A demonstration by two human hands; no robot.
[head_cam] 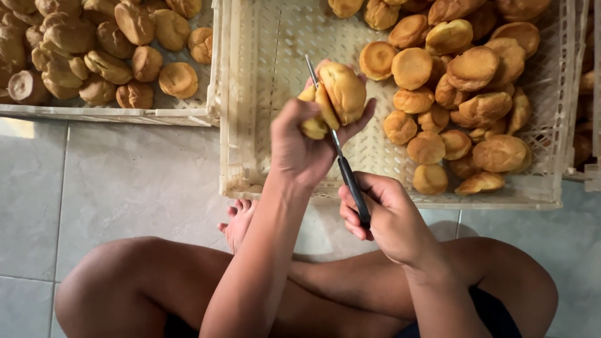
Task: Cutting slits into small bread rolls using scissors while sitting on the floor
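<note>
My left hand (307,147) holds a golden round bun (341,92) above the white plastic crate (250,106). A thin knife (338,147) with a black handle runs through the bun, splitting it partly open; its blade tip sticks out above the bun. My right hand (382,219) is closed around the knife's handle, just below and to the right of the left hand. A pile of similar buns (463,94) fills the right half of the crate.
A second crate (100,112) at the upper left is heaped with buns. Another crate edge (588,94) shows at the far right. My crossed bare legs (150,281) and a foot (239,222) rest on the grey tiled floor (125,181).
</note>
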